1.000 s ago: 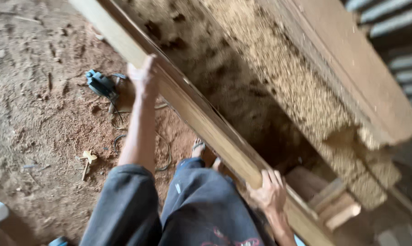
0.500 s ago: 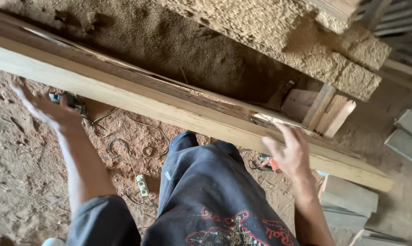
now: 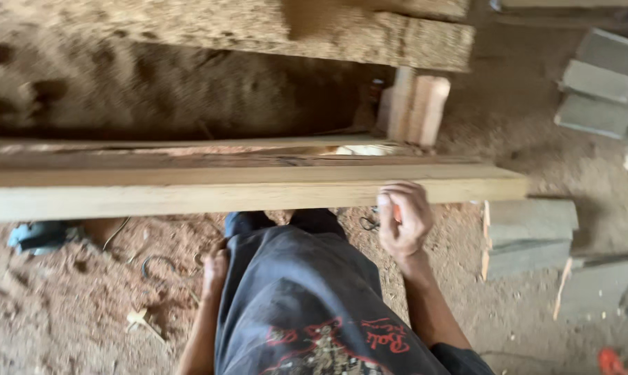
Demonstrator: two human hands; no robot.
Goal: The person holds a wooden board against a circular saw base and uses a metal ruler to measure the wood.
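Observation:
A long pale wooden plank (image 3: 244,191) lies level across the view, its right end near the grey blocks. More boards (image 3: 189,149) lie just behind it. My right hand (image 3: 404,219) is at the plank's near edge, fingers curled into a loose fist with the knuckles against the wood. A bit of orange shows by its fingers. My left hand (image 3: 215,272) hangs low beside my thigh, against my dark shorts (image 3: 300,292). It is blurred, with nothing visible in it.
A blue power tool (image 3: 36,236) and a looped cord (image 3: 154,265) lie on the sawdust floor at left. Grey blocks (image 3: 529,236) stand at right, more (image 3: 605,90) farther back. A sawdust-covered beam (image 3: 258,31) and short wood offcuts (image 3: 418,104) sit beyond the plank.
The view swung until the plank lies level. My left hand dropped from the plank's left part to my thigh. My right hand's spread fingers curled at the plank's edge.

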